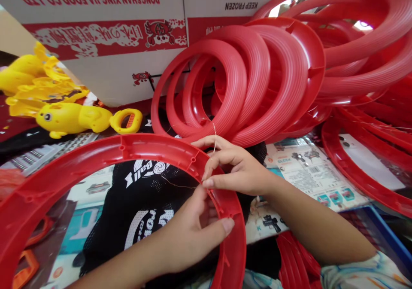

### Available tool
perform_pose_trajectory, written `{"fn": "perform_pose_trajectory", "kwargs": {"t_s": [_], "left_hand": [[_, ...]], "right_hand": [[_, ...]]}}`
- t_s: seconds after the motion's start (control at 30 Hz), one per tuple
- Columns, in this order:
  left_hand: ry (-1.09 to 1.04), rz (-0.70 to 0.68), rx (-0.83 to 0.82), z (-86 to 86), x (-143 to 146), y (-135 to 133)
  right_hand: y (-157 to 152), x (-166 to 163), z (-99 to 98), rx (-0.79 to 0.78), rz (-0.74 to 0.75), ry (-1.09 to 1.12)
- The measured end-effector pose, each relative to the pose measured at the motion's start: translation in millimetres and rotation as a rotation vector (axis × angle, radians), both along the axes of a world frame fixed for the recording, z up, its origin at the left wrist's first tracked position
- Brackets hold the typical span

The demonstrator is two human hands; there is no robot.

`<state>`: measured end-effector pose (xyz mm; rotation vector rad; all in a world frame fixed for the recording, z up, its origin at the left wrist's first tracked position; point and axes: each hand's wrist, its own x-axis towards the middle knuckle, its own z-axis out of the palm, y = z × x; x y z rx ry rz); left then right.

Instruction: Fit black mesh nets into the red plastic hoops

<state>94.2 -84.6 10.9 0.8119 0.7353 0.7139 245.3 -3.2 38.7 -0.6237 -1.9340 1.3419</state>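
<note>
A large red plastic ring lies with its hollow, ribbed inner side facing me. My left hand is closed around its near right part, the thumb on the channel and the other fingers curled at the inner edge. My right hand bends over the ring's upper right part, with thumb and index fingertips pinched together at the inner rim. A thin pale thread arcs over its fingers, and a fine strand trails left from the pinch. The exact spot between the fingertips is partly hidden.
Several red rings lean in a stack behind, against a white and red carton. More rings pile up at right. Yellow animal-shaped toy parts lie left. Black printed fabric and printed card sheets spread beneath.
</note>
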Motion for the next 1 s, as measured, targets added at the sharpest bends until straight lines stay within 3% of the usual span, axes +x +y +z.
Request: {"fn": "perform_pose_trajectory", "kwargs": {"t_s": [0.2, 0.57, 0.9, 1.0], "left_hand": [[-0.102, 0.365, -0.047, -1.4, 7.9, 6.1], [0.180, 0.374, 0.101, 6.2, 3.7, 12.4], [0.252, 0.402, -0.003, 14.3, 8.6, 13.4], [0.271, 0.383, -0.024, 15.9, 10.3, 11.6]], "right_hand": [[-2.7, -2.5, -1.0, 0.034, -0.048, -0.058], [-7.0, -9.1, -3.4, 0.154, -0.056, -0.113], [-7.2, -6.0, -5.6, 0.445, -0.033, -0.121], [-5.3, -4.6, -6.9, 0.465, 0.006, -0.113]]}}
